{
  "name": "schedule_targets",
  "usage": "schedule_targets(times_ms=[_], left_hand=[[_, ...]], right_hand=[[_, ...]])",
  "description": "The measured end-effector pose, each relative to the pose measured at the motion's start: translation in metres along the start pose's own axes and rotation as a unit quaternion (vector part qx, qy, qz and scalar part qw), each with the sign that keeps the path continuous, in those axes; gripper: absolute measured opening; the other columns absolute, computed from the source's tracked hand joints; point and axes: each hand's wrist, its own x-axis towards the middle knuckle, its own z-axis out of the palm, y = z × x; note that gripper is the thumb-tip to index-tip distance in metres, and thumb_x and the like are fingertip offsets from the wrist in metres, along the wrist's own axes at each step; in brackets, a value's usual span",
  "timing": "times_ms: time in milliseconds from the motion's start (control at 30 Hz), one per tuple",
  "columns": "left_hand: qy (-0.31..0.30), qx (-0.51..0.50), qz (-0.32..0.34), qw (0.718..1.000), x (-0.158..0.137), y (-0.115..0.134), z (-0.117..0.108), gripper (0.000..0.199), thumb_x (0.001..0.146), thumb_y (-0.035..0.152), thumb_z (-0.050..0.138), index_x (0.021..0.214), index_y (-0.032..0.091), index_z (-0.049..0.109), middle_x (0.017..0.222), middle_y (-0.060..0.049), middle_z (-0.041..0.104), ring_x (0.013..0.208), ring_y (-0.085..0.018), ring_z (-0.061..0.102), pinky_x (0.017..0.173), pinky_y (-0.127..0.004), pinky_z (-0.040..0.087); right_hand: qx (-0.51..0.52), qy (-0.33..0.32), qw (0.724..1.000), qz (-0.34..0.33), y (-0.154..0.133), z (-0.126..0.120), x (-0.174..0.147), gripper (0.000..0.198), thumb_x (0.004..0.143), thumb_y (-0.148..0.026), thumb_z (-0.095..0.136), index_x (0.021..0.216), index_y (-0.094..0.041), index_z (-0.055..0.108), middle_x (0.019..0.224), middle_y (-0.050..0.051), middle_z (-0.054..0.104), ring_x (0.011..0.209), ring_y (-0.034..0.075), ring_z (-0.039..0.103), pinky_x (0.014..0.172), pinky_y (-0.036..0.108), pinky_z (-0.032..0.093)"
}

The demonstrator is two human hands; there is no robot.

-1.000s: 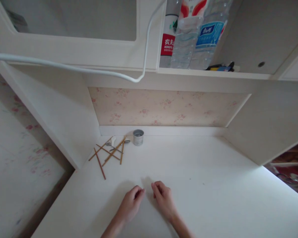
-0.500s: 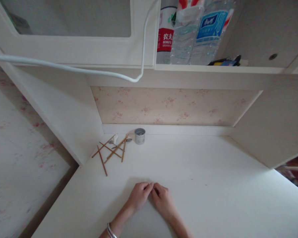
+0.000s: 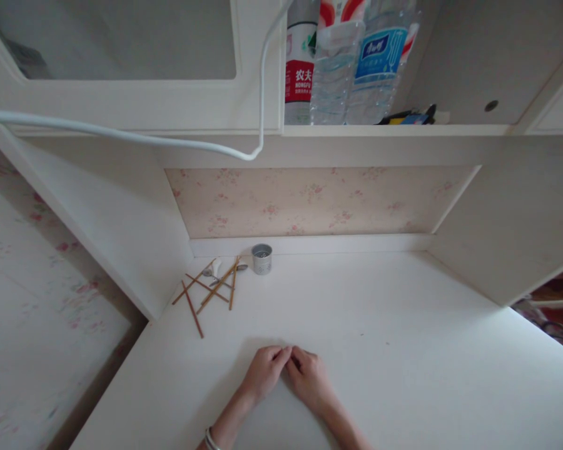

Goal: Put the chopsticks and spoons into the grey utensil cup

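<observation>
My left hand (image 3: pixel 265 370) and my right hand (image 3: pixel 306 375) rest on the white tabletop (image 3: pixel 403 387), low in the middle of the view. Both are closed with the fingers curled under, and their thumbs and knuckles meet; nothing shows in either one. A silver bangle (image 3: pixel 211 439) circles my left wrist. Farther back and to the left, several brown chopsticks (image 3: pixel 192 310) lie crossed over one another. Among them are metal spoons (image 3: pixel 242 267) and a small white spoon (image 3: pixel 216 265). A grey perforated metal cup (image 3: pixel 261 260) stands upright to their right.
Above the table runs a shelf (image 3: pixel 394 130) with plastic water bottles (image 3: pixel 335 75) and small dark items on it. A white cable (image 3: pixel 178 142) hangs across the cabinet door (image 3: pixel 145 106). Side panels (image 3: pixel 511 212) bound the table left and right.
The camera view has shifted slightly, so the shelf and bottles appear farther left. My hands and the things on the table stay as they were.
</observation>
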Motion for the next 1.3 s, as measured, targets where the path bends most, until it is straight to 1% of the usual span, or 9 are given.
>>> schedule_targets(times_ms=[400,567,667,833,1033,1167,1300], left_hand=[[-0.003,-0.015,0.004,1.000,-0.0013,0.0008,-0.0019,0.051,0.090,0.054,0.039,0.062,0.016,0.059,0.059,0.001,0.054,0.062,-0.014,0.046,0.059,-0.025,0.032],[-0.016,-0.021,0.012,1.000,-0.0004,0.0003,-0.0022,0.052,0.090,0.055,0.037,0.065,0.015,0.061,0.063,-0.001,0.057,0.064,-0.015,0.049,0.060,-0.025,0.034],[-0.009,-0.020,0.012,1.000,0.0007,-0.0008,-0.0010,0.052,0.090,0.055,0.038,0.063,0.016,0.059,0.061,0.000,0.055,0.064,-0.014,0.048,0.060,-0.025,0.033],[0.000,-0.011,0.008,1.000,0.0019,-0.0007,0.0016,0.053,0.089,0.057,0.038,0.059,0.017,0.054,0.056,0.002,0.046,0.060,-0.013,0.043,0.057,-0.025,0.031],[0.004,-0.078,-0.013,0.997,0.0013,0.0018,-0.0043,0.049,0.087,0.056,0.041,0.060,0.017,0.050,0.057,0.003,0.042,0.060,-0.012,0.039,0.057,-0.024,0.031],[0.020,-0.092,-0.023,0.995,0.0009,0.0008,-0.0079,0.049,0.086,0.057,0.042,0.057,0.018,0.048,0.055,0.004,0.036,0.059,-0.011,0.035,0.056,-0.024,0.029],[0.011,-0.098,-0.026,0.995,0.0006,-0.0007,-0.0077,0.049,0.086,0.058,0.043,0.057,0.018,0.046,0.055,0.005,0.034,0.058,-0.011,0.033,0.055,-0.024,0.028]], right_hand=[[-0.028,0.008,1.000,-0.010,-0.0048,-0.0003,-0.0012,0.027,0.091,-0.026,0.044,0.071,-0.018,0.060,0.065,0.002,0.066,0.055,0.012,0.054,0.053,0.023,0.031],[-0.030,0.003,1.000,-0.009,-0.0059,-0.0005,-0.0004,0.026,0.091,-0.024,0.043,0.072,-0.018,0.060,0.067,0.003,0.067,0.058,0.013,0.056,0.055,0.023,0.033],[-0.016,0.004,1.000,-0.007,-0.0059,-0.0012,-0.0001,0.027,0.092,-0.025,0.042,0.074,-0.018,0.061,0.068,0.003,0.067,0.059,0.013,0.057,0.056,0.022,0.035],[0.002,0.000,1.000,0.002,-0.0032,-0.0007,0.0016,0.026,0.092,-0.025,0.043,0.075,-0.018,0.062,0.069,0.004,0.068,0.060,0.014,0.059,0.056,0.023,0.036],[0.002,-0.009,1.000,0.001,-0.0056,-0.0013,0.0018,0.028,0.094,-0.030,0.045,0.075,-0.019,0.063,0.069,0.002,0.068,0.060,0.014,0.059,0.057,0.023,0.037],[-0.002,-0.010,1.000,-0.001,-0.0069,-0.0015,0.0003,0.031,0.095,-0.033,0.045,0.075,-0.019,0.064,0.068,0.002,0.068,0.060,0.014,0.059,0.057,0.023,0.036],[-0.015,-0.005,1.000,-0.005,-0.0070,-0.0015,0.0001,0.031,0.094,-0.032,0.045,0.073,-0.019,0.063,0.067,0.002,0.067,0.059,0.014,0.059,0.056,0.023,0.036]])
